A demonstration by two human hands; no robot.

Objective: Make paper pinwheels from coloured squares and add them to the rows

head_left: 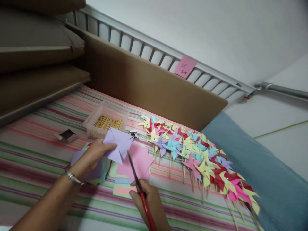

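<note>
Left hand (98, 150): pinching purple paper (115, 144)
Right hand (154, 199): fingers wrapped round scissors (144, 201)
Pinwheels (190, 148): crowded over at the paper's three o'clock
Stick box (92, 130): eleven o'clock, partly blocked by paper

From the right hand (154, 201), striped cloth (190, 215) gives passage at four o'clock; pinwheels (192, 164) block two, the stick-filled box (93, 131) eleven.

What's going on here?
A person is working with colored paper on a striped cloth. The left hand holds a purple paper sheet with a slit showing in it; the right hand holds red-handled scissors, their tips close by the sheet's edge. I can't tell if they touch it. Pink sheets lie below. Many paper pinwheels on sticks lie to the right, and a clear plastic box of short sticks stands behind the left hand.
</note>
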